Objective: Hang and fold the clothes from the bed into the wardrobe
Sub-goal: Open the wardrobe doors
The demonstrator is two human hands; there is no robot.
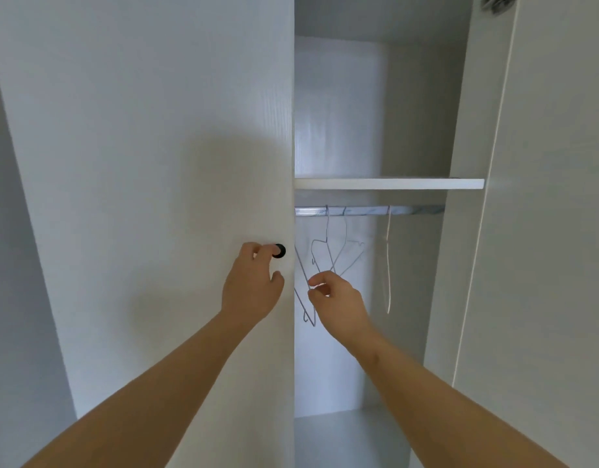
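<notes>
The white wardrobe stands open on its right half. My left hand is on the left door, its fingers curled over the small black knob and the thumb a little below it. Just inside the opening, my right hand pinches the lower wire of a grey wire hanger. That hanger and one more wire hanger hang on the metal rail. No clothes are in view.
A white shelf sits just above the rail. A thin pale hanger seen edge-on dangles from the rail further right. The right door is swung open at the right. The wardrobe floor is bare.
</notes>
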